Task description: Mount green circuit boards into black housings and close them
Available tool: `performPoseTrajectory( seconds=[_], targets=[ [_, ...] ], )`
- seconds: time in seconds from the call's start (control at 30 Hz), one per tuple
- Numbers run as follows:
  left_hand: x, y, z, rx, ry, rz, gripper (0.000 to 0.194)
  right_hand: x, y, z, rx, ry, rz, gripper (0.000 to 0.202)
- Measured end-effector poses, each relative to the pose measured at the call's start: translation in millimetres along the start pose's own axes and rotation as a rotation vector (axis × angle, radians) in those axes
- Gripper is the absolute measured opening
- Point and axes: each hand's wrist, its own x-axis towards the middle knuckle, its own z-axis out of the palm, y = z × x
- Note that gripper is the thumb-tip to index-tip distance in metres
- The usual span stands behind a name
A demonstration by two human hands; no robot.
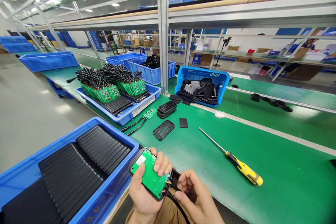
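My left hand (147, 189) is wrapped round a black housing with a green circuit board (151, 175) in it, near the front edge of the table. Black cables (177, 204) and thin coloured wires leave the board's lower right end. The fingers of my right hand (195, 194) are pinched on a black cable beside that end. Beyond my hands, an open black casing half (163, 130) lies next to a dark square pad (183, 123). Stacked black casings (167, 109) and a cabled green board (149, 113) are just behind.
A yellow and black screwdriver (244, 169) lies on the green table (283, 168) to the right. Blue trays (131, 140) of black parts and cabled boards line the left. A tilted blue basket (223, 89) of dark pieces stands beside a metal post (163, 42).
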Motion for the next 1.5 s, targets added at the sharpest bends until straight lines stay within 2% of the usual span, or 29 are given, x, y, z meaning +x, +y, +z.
performPoseTrajectory(
  seconds=[0.07,0.2,0.23,0.27,0.3,0.37,0.47,0.53,0.63,0.8,0.93,1.07,1.13,1.2,1.27,1.33,1.4,1.47,1.5],
  targets=[
    [-2.4,-1.5,-0.6,0.001,0.001,-0.023,0.024,2.0,1.6,2.0,0.044,0.000,0.012,0.015],
    [-7.5,-4.3,-1.5,-0.004,0.006,-0.064,0.022,4.7,3.8,-2.7,-0.107,0.124,-0.337,0.007],
    [-8.6,-4.7,-1.3,-0.006,-0.001,-0.065,0.022,5.0,4.2,-4.1,-0.104,0.135,-0.377,0.006],
    [-9.6,-5.1,-1.0,-0.004,-0.007,-0.062,0.022,5.1,4.8,-4.7,-0.084,0.137,-0.357,0.006],
    [-10.4,-5.4,-0.4,0.002,-0.015,-0.053,0.022,5.0,5.8,-4.3,-0.040,0.137,-0.276,0.009],
    [-11.4,-6.0,1.0,0.019,-0.031,-0.023,0.023,4.3,9.3,-0.5,0.126,0.109,-0.007,0.022],
    [-12.1,-6.9,2.9,0.049,-0.066,0.023,0.024,2.3,16.3,8.7,0.469,-0.027,0.367,0.041],
    [-12.1,-7.7,3.7,0.055,-0.083,0.031,0.025,0.9,19.6,13.6,0.607,-0.118,0.474,0.048],
    [-12.0,-9.0,3.8,0.067,-0.107,0.022,0.025,-0.5,19.9,17.4,0.677,-0.160,0.499,0.052],
    [-10.3,-10.0,-0.6,0.169,-0.200,0.037,0.026,-1.1,17.9,20.1,0.751,-0.051,0.425,0.050],
    [-6.6,-11.6,-6.5,0.249,-0.286,-0.030,0.030,-1.4,24.4,19.4,0.791,-0.088,0.462,0.050],
    [-1.1,-17.7,-7.1,0.330,-0.367,-0.094,0.032,-3.7,34.5,19.0,0.768,-0.035,0.470,0.051],
    [3.7,-22.3,-5.5,0.306,-0.362,-0.126,0.032,-3.5,37.3,17.6,0.777,0.004,0.444,0.047],
    [12.0,-26.9,-4.4,0.228,-0.309,-0.203,0.029,-0.7,37.3,12.5,0.830,0.002,0.391,0.039],
    [26.2,-30.8,-4.6,0.220,-0.245,-0.336,0.026,4.1,35.6,1.7,0.969,-0.092,0.373,0.035],
    [48.3,-34.0,-6.2,0.450,-0.266,-0.469,0.032,8.6,35.1,-14.3,1.142,-0.185,0.420,0.045],
    [78.1,-37.9,-8.4,1.017,-0.385,-0.463,0.044,10.5,38.5,-32.5,1.278,-0.144,0.483,0.051],
    [112.5,-44.7,-10.9,1.707,-0.473,-0.254,0.053,9.5,46.3,-48.4,1.341,0.027,0.516,0.046],
    [129.6,-49.7,-12.4,1.896,-0.444,-0.165,0.053,8.3,51.4,-54.4,1.361,0.113,0.531,0.042]
  ],
)
